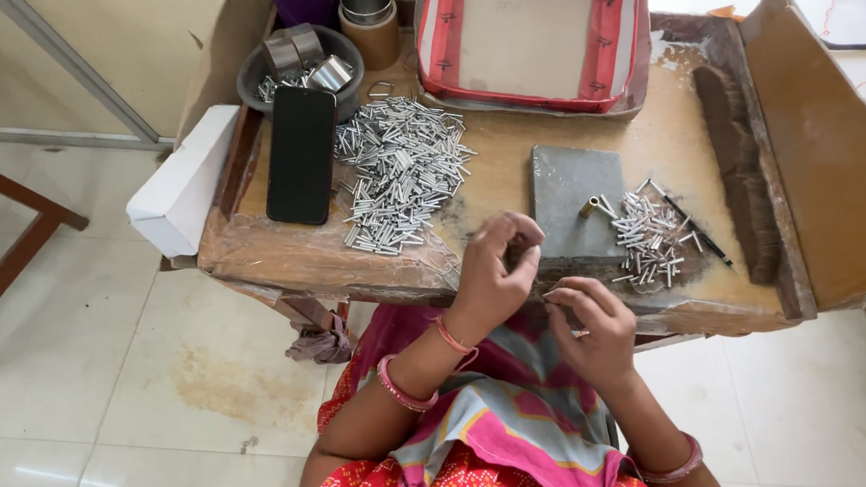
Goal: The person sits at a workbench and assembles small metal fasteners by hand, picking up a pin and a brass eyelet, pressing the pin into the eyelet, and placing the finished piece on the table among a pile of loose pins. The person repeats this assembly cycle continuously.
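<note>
My left hand (497,267) is raised at the near edge of the low work table (660,137), fingers pinched together on a small thin metal piece. My right hand (593,329) sits just to its right, fingertips pinched on a small metal tube pointed toward the left hand. A large heap of short silver tubes (402,171) lies left of my hands. A smaller heap of tubes (649,237) lies right of a grey stone slab (566,197). A small brass tube (588,207) rests on the slab.
A black phone (301,153) lies left of the big heap. A dark bowl (301,70) holds metal cups and tubes, with a round tin (370,14) behind it. A red-edged cloth tray (531,39) stands at the back. A thin black rod (694,229) and a brush (734,152) lie right.
</note>
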